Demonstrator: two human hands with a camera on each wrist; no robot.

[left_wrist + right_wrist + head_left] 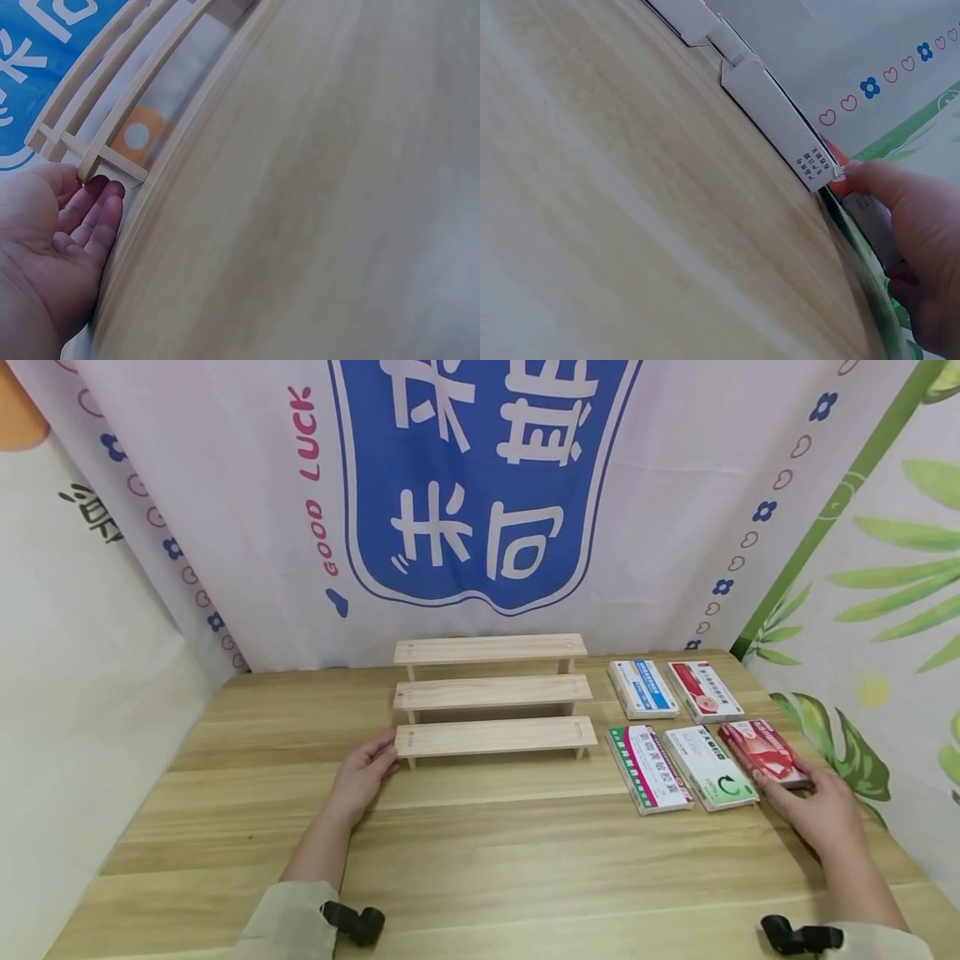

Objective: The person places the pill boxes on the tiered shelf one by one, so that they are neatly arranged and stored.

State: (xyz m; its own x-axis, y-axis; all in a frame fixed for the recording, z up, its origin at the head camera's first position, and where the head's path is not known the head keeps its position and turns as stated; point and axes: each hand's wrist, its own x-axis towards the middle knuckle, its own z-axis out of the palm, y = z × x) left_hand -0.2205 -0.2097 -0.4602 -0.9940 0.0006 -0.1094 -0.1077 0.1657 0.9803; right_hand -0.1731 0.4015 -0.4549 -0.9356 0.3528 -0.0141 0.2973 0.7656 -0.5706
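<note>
A stepped wooden rack (495,737) with three narrow shelves stands at the back middle of the table. My left hand (362,783) is at the left end of its lowest shelf; in the left wrist view the thumb and fingers (88,214) pinch that end. At the right, my right hand (828,814) holds a red medicine box (763,750) between thumb and fingers. Left of it lie a white and green box (708,768) and a white box with green and magenta edges (651,770). In the right wrist view the hand (922,247) hides part of the held box.
Behind those boxes lie a blue and white box (642,689) and a red and white box (705,692). A printed cloth (262,527) hangs along the table's back edge. A leaf-patterned cloth (900,635) borders the right side. The wooden table (480,860) extends in front.
</note>
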